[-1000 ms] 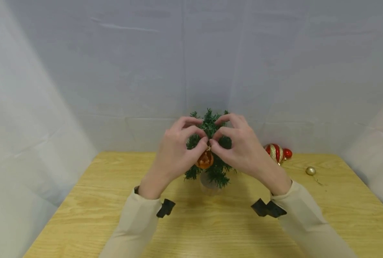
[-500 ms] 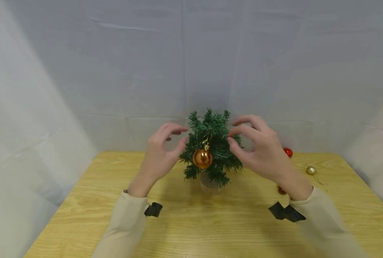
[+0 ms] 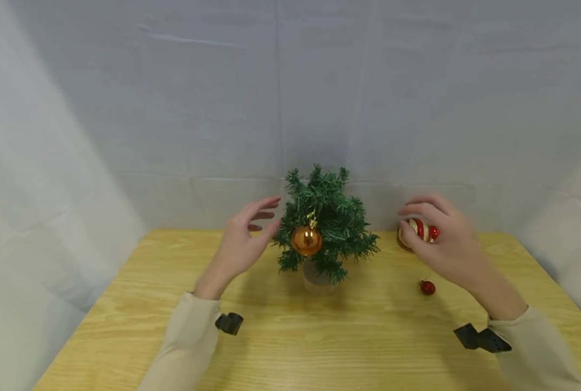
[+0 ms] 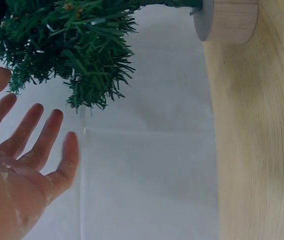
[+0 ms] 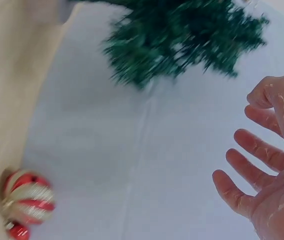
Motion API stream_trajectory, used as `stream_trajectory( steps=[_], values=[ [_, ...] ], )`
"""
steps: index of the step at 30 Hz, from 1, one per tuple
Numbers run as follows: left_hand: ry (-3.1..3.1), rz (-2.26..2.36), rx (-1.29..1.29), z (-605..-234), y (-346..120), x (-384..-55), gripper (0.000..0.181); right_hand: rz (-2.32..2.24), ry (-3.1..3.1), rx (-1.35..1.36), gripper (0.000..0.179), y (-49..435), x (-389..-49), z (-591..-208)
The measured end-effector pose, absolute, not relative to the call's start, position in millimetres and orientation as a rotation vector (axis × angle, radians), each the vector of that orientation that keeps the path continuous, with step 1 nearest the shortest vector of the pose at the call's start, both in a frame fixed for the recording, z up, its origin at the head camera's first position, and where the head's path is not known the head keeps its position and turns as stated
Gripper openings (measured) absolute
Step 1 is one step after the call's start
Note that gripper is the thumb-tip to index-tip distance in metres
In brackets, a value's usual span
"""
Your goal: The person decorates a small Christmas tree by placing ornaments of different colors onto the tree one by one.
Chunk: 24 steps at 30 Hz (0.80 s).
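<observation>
A small artificial Christmas tree (image 3: 339,217) stands upright on a round wooden base (image 4: 232,20). From its front branches hangs a shiny orange-gold ball ornament (image 3: 307,240) by a gold cord. My left hand (image 3: 241,239) is just left of the tree, fingers spread and relaxed, holding nothing. To the right of the tree, my right hand (image 3: 447,244) is in the air with loosely bent fingers and nothing in them. Behind its thumb and fingers in the head view is a red-and-gold striped ornament (image 5: 29,196), partly covered.
A small red ball (image 5: 18,231) lies beside the striped ornament. Closer to the front is a dark red bauble (image 3: 427,287) on the wooden table (image 3: 290,347). White cloth (image 3: 222,108) hangs behind the table and at both sides.
Both hands have come away from the orange-gold ornament, which now hangs freely on the tree. My left hand moved slightly left; my right hand moved far to the right.
</observation>
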<state>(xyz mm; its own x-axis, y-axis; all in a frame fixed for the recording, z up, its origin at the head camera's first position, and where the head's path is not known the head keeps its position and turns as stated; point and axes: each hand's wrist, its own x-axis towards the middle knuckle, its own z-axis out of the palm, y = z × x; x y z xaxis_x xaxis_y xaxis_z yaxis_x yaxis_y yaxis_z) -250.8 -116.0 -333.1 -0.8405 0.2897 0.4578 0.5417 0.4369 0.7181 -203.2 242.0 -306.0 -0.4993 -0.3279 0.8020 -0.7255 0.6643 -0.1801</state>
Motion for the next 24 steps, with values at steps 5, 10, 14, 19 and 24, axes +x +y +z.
stream_trajectory(
  steps=[5,10,14,19,24],
  values=[
    [-2.460,-1.395,-0.749,-340.8,-113.8,-255.5,0.045,0.595,-2.182,0.734,0.026,266.9,-199.1,-325.1],
    [-2.437,-1.417,-0.790,-342.9,-111.1,-257.2,0.048,0.530,-2.245,0.686,0.025,281.4,-194.6,-341.8],
    [-2.434,-1.407,-0.809,-341.5,-110.1,-257.8,0.047,0.516,-2.298,0.630,0.025,289.8,-195.0,-352.2],
    [-2.430,-1.421,-0.805,-342.1,-109.7,-258.0,0.043,0.486,-2.353,0.607,0.026,303.3,-201.3,-363.8],
    [-2.416,-1.438,-0.783,-343.0,-109.1,-256.5,0.040,0.445,-2.385,0.614,0.027,316.2,-212.4,-374.9]
  ],
)
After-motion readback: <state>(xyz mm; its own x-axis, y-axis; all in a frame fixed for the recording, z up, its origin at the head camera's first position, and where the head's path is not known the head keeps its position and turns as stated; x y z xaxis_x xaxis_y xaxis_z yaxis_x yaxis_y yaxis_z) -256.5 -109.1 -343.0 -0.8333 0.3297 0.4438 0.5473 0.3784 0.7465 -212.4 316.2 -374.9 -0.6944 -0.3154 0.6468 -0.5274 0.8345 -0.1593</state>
